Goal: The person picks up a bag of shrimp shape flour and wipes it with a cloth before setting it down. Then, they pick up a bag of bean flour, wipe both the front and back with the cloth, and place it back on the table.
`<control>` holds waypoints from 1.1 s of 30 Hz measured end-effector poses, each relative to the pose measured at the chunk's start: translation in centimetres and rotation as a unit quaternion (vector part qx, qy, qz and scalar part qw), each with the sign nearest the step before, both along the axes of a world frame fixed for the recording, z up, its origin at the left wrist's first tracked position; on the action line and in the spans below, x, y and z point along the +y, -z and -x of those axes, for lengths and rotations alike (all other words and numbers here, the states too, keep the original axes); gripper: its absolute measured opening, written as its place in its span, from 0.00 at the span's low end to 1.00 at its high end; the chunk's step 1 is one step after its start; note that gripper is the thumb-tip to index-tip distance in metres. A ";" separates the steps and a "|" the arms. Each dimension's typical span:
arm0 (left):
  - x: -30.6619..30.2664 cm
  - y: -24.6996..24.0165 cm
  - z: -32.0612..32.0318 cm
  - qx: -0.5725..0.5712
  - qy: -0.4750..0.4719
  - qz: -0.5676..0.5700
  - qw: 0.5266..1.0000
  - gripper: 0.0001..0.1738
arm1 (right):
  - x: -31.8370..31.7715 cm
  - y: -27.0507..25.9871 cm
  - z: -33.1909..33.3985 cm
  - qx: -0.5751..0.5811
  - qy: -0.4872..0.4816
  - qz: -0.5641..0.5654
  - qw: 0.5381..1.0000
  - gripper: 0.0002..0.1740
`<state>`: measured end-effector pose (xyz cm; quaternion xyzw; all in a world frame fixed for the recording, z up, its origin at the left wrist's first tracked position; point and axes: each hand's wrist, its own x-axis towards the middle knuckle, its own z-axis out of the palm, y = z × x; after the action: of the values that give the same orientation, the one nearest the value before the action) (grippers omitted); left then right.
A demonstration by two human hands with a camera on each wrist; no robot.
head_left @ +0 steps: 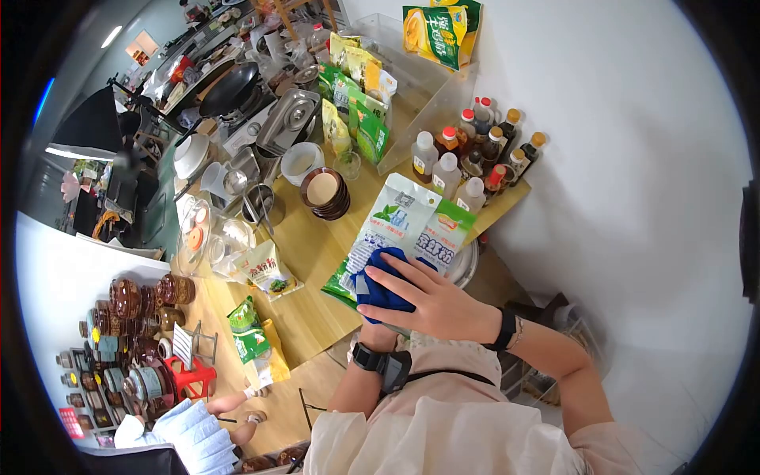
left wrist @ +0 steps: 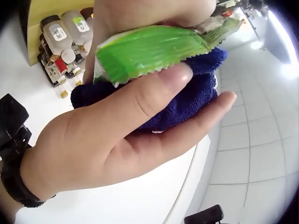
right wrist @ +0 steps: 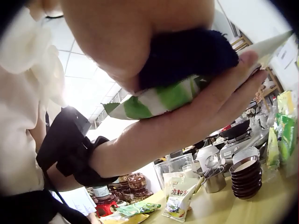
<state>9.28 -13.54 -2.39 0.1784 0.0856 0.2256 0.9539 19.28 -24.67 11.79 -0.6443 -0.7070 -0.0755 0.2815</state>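
White-and-green printed food packets (head_left: pixel 400 218) overlap above the near table edge. My left hand (head_left: pixel 378 338), mostly hidden beneath them, holds them from below; in the right wrist view its fingers (right wrist: pixel 205 105) stretch along their underside. My right hand (head_left: pixel 431 305) holds a bunched dark blue cloth (head_left: pixel 376 281) against the packets' face, its fingers spread over the cloth. From the left wrist, the right hand's thumb (left wrist: pixel 175 77) lies at the packets' green crimped edge (left wrist: pixel 149 51), with the cloth (left wrist: pixel 187 100) tucked behind it.
Bottles (head_left: pixel 447 170) crowd the table's right corner beside a clear bin (head_left: pixel 427 103). Stacked brown bowls (head_left: pixel 324 198) stand mid-table. Left of them are metal pots and a white packet (head_left: pixel 265 269); a green packet (head_left: pixel 249 332) lies nearer. Another person (head_left: pixel 186 431) is at lower left.
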 end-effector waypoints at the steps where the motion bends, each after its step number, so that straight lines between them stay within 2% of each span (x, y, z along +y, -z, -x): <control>1: 0.0 -0.3 -0.1 -0.015 0.004 0.002 1.000 0.29 | 0.0 0.2 -0.1 0.003 -0.001 -0.010 1.000 0.26; 8: 0.2 -3.2 -0.2 -0.140 0.035 0.073 0.987 0.31 | 0.5 1.3 -0.8 -0.011 0.038 -0.079 0.996 0.24; 9: 0.2 -3.1 -0.1 -0.144 0.033 0.077 0.986 0.31 | 0.6 1.6 -0.8 0.022 0.037 -0.084 0.996 0.25; 11: 0.3 -3.3 0.3 -0.054 0.013 -0.002 0.998 0.32 | 0.9 1.9 -0.8 0.086 0.035 -0.092 0.991 0.27; 13: -0.2 -5.7 0.6 0.062 -0.026 -0.063 0.996 0.32 | 1.0 2.6 -0.3 0.123 0.041 -0.100 0.986 0.31; 17: 0.4 -4.4 0.6 -0.102 -0.002 0.017 0.995 0.31 | 1.7 2.6 0.7 0.192 0.051 -0.102 0.975 0.31; 19: 0.5 -3.6 0.9 -0.133 0.009 0.013 0.991 0.31 | 2.2 2.4 1.0 0.205 0.051 -0.100 0.972 0.31; 22: 0.9 -2.8 0.7 -0.217 0.048 0.040 0.974 0.31 | 3.0 2.0 1.5 0.171 0.026 -0.096 0.980 0.32; 29: 2.2 -2.5 1.9 -0.155 0.033 0.051 0.986 0.31 | 4.2 2.0 3.2 0.100 0.022 -0.080 0.991 0.32; 33: 3.3 -2.5 2.3 -0.132 0.033 0.052 0.989 0.31 | 5.1 1.9 3.7 0.136 0.021 -0.075 0.988 0.31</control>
<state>6.94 -10.29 0.16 0.1000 -0.0354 0.2104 0.9718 15.58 -19.53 9.91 -0.6403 -0.6409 -0.0452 0.4210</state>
